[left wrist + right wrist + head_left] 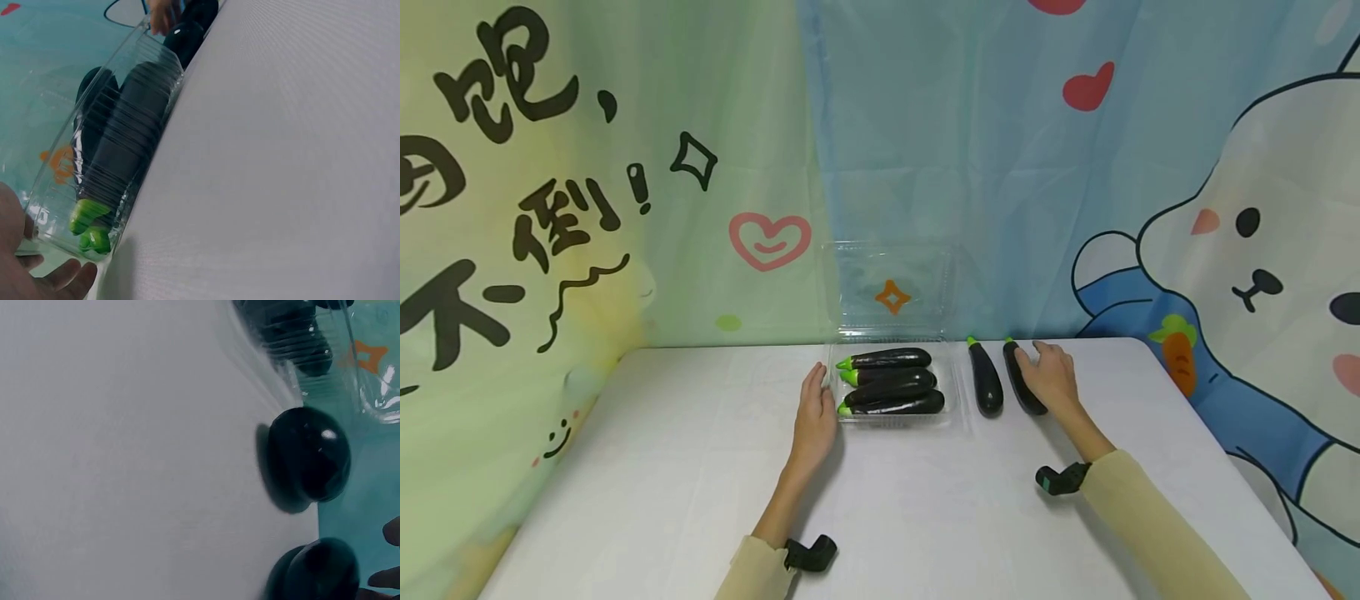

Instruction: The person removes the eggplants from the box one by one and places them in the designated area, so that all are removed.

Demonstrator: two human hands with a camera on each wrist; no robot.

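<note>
A clear plastic clamshell box [880, 422] holds several dark eggplants [891, 385] with green stem ends. Against the box's left side rests my left hand [815, 421], its fingers extended; the left wrist view shows its fingertips around the box's corner. Two more eggplants lie outside, to the right of the box. The nearer of these to the box is a loose eggplant [986, 379] that neither hand touches. Over the upper part of the outermost eggplant [1017, 379] is my right hand [1051, 372], thumb and fingers spread beside it. Any firm contact there is hard to make out.
The box's transparent lid [891, 287] stands raised at the back, in front of a printed curtain [1015, 167]. A white-covered table [925, 508] lies under everything, its back edge close behind the box.
</note>
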